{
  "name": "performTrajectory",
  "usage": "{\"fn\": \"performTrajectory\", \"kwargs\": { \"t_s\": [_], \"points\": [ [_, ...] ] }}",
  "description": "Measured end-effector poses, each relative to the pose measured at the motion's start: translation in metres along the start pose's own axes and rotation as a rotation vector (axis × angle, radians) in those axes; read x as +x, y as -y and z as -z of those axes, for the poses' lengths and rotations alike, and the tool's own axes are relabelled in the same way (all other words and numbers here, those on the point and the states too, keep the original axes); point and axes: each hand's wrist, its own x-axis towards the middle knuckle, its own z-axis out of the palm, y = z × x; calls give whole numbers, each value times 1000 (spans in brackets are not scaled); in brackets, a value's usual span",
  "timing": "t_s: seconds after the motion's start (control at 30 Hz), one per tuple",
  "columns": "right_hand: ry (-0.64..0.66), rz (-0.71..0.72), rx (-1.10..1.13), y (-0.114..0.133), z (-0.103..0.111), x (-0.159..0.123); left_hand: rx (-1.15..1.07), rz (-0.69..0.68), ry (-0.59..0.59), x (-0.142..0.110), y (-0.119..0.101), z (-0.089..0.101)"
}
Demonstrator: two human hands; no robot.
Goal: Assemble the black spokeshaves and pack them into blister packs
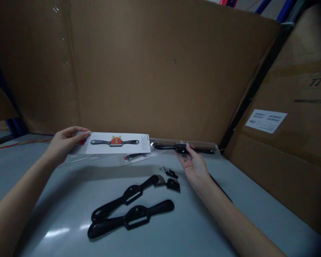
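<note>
My left hand (65, 141) pinches the left end of a white printed card (117, 143) showing a spokeshave, held low over the grey table (198, 228). My right hand (193, 165) grips the middle of a black spokeshave in a clear plastic bag (203, 147) lying against the cardboard wall. Two bare black spokeshave bodies (128, 194) (131, 219) lie side by side in front of me. Small black and metal parts (171, 180) sit between them and my right hand. Under the card's right edge another bagged tool (136, 156) shows.
A tall cardboard sheet (155, 67) stands along the back of the table. Large cardboard boxes (296, 117) with a white label (266, 120) close off the right side. Clear empty bags (80, 159) lie under the card at the left.
</note>
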Motion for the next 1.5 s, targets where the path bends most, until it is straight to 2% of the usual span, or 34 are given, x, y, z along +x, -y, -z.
{"fn": "performTrajectory", "kwargs": {
  "t_s": [0.1,0.17,0.27,0.33,0.43,0.6,0.83,1.0,1.17,1.23,1.37,1.5],
  "points": [
    [-15,4,-5,1,0,2,44,-103,-13,-2,-4,-1],
    [-39,-23,-7,2,1,4,105,-188,-66,-4,-5,-1],
    [-66,-91,-3,4,2,7,279,-299,-142,-9,-6,0],
    [-66,-126,-3,5,2,8,367,-334,-133,-13,-7,-1],
    [-63,-141,0,6,2,10,333,-341,-59,-16,-8,-7],
    [-67,-139,-10,7,5,15,83,-284,73,-15,-9,-18],
    [-123,-167,-51,9,7,19,40,-222,110,-26,-18,-28],
    [-108,-197,-51,8,10,22,-112,-227,303,-37,-25,-48],
    [-86,-196,-59,8,9,21,-70,-266,485,-41,-28,-51],
    [-91,-199,-63,9,8,20,-163,-215,484,-39,-26,-49],
    [-100,-209,-80,11,6,20,-377,-13,473,-32,-18,-44],
    [-93,-198,-72,13,6,21,-377,168,436,-22,-7,-35]
  ]
}}
